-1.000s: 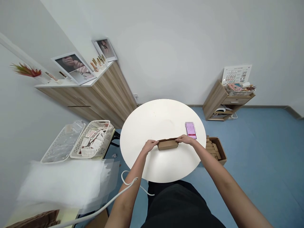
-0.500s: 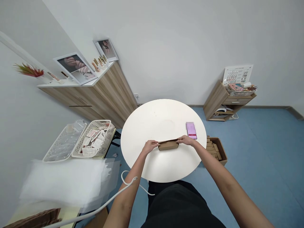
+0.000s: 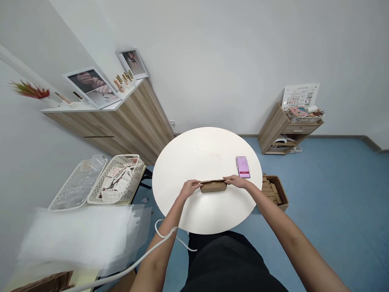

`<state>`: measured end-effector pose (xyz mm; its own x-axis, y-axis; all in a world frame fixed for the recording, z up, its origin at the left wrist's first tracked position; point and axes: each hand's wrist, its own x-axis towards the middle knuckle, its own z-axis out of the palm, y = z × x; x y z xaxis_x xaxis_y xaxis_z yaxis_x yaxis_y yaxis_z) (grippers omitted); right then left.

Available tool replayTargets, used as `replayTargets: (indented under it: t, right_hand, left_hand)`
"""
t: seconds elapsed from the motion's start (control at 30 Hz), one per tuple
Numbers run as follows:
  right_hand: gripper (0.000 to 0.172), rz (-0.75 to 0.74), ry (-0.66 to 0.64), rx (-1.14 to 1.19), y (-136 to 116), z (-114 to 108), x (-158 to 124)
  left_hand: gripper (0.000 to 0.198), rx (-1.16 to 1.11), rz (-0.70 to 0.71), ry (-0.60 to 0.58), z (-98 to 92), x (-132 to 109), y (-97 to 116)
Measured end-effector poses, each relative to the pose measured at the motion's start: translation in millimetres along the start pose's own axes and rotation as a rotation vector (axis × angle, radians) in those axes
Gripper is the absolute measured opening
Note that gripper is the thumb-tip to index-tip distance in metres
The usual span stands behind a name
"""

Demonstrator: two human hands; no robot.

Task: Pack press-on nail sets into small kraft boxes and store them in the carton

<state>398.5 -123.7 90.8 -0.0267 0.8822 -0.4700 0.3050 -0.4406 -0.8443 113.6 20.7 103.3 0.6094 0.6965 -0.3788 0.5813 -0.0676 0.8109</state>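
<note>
A small brown cardboard box lies on the round white table, a little in front of me. My left hand grips its left end with curled fingers. My right hand holds its right end, fingers pressed along the top flap. The flap looks almost flat on the box. A phone with a pink screen lies on the table just beyond my right hand.
Two white plastic baskets stand on a side table at the left, one holding several packets. Clear plastic sheets lie in front of them. An open carton of brown boxes sits on the floor at the right. A white cable hangs by my left arm.
The box's flap has come down closer to the box between my hands. Both hands have stayed at its ends.
</note>
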Motion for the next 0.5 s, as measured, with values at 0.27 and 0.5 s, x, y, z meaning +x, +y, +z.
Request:
replayTargets:
  t: [0.27,0.5]
  right_hand:
    - [0.046,-0.082,0.153,-0.310,0,21,-7]
    - [0.076,-0.343,0.497,-1.061,14,85,-6]
  left_hand:
    - [0.045,0.288,0.166,0.075,19.6,-14,-3]
    - [0.064,0.900,0.468,0.309,72.5,-31,2]
